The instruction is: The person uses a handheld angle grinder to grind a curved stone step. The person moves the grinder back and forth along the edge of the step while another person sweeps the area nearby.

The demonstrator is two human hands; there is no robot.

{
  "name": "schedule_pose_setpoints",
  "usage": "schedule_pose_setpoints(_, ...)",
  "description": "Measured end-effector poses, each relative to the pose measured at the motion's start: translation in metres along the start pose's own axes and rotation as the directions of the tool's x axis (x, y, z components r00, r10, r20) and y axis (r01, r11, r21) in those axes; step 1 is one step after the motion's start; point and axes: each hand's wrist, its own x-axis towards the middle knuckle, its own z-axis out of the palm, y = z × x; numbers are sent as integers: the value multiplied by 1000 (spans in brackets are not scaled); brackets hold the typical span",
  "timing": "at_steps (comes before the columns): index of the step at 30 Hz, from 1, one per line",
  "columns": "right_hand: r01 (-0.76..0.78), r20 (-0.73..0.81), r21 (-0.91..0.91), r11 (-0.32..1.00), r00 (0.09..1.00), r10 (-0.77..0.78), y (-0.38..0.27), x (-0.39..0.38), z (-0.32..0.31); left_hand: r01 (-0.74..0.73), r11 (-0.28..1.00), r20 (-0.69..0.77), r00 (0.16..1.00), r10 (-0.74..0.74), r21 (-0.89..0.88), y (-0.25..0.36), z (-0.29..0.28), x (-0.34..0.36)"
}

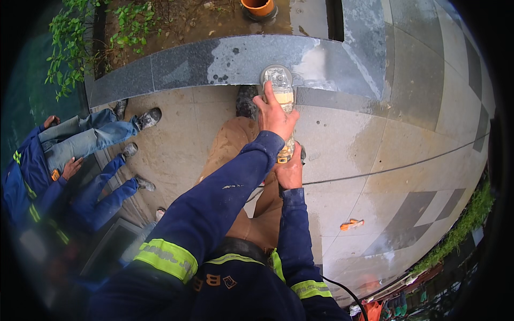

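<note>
Both of my hands are on a dusty, worn angle grinder point(279, 89) with a yellowish body. My left hand point(276, 116) wraps round its front part, the index finger stretched along the top. Closer to me, my right hand point(290, 170) grips the rear end of the body. The round disc at the tool's head lies over the front edge of a grey stone ledge point(182, 63); whether it touches the stone I cannot tell. Wet and pale patches mark the ledge around it. My boot point(247, 101) shows just below the ledge, partly hidden by the tool and my arm.
A black cable point(396, 167) crosses the paving at right. An orange and white glove point(352, 224) lies there. Two or more people in blue workwear point(91, 142) are at left. Beyond the ledge, an orange pipe point(258, 6) stands in muddy soil near a leafy shrub point(67, 48).
</note>
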Motion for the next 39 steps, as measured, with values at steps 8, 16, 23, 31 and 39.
schedule_pose_setpoints(8, 216, -101, -92, 972, 969, -225, 27, 14, -2, 26, 999, 31, 999, -25, -28, 17, 7, 4)
schedule_pose_setpoints(16, -26, -57, 36, 999, 998, 28, 13, -19, -6, 16, 999, 70, 997, -18, 31, 7, 8, -23)
schedule_pose_setpoints(23, -15, -73, 39, 999, 997, 18, 13, 12, -15, -27, 1000, 69, 997, 27, 3, 28, 17, 3)
schedule_pose_setpoints(31, 35, -30, 63, 997, 999, -33, 23, -24, -3, 18, 1000, 56, 998, -18, 7, -2, 6, -28)
schedule_pose_setpoints(39, -121, -9, 107, 987, 992, 123, -1, -12, -14, -20, 1000, 26, 999, 20, 18, 9, 15, -17)
